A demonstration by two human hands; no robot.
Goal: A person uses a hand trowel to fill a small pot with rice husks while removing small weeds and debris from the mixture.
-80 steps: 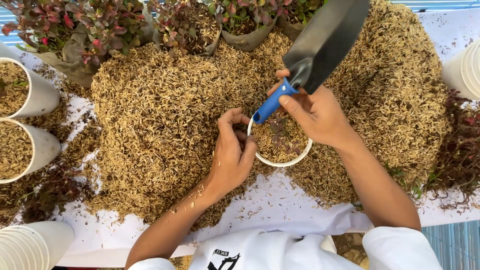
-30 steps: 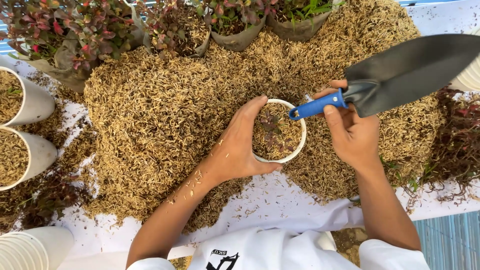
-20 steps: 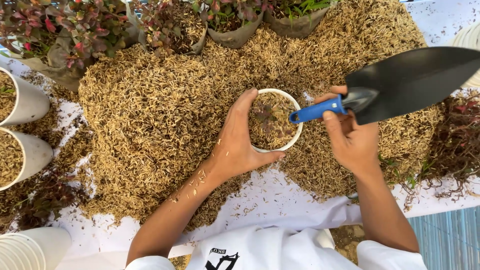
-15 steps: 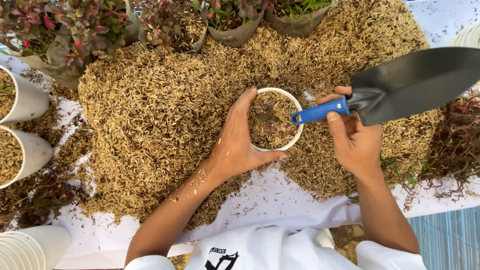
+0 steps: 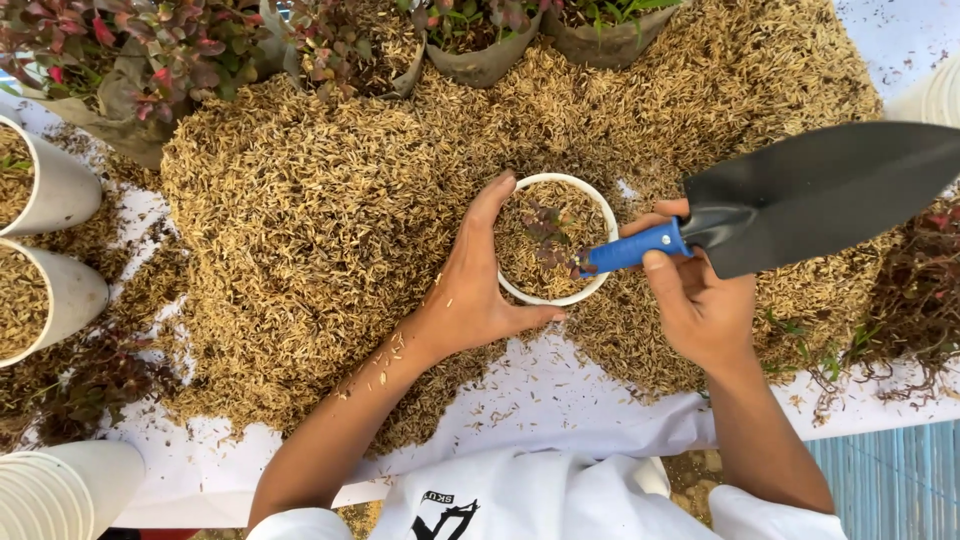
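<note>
Holding the white cup (image 5: 556, 296) steady, your left hand (image 5: 478, 290) stays wrapped around its 9 o'clock side. Since a second ago your right hand (image 5: 700, 300), closed on the blue-handled trowel (image 5: 800, 195), has barely moved; handle tip now touches the rim at 3 o'clock. Cup sits mid-husk pile (image 5: 310, 220), seedling (image 5: 548, 225) inside.

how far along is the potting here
Done: two white husk-filled pots stand at the left. In hand: left hand cups a small white pot of husk holding a reddish seedling; right hand holds the blue-handled black trowel. Left: stacked empty white cups.
</note>
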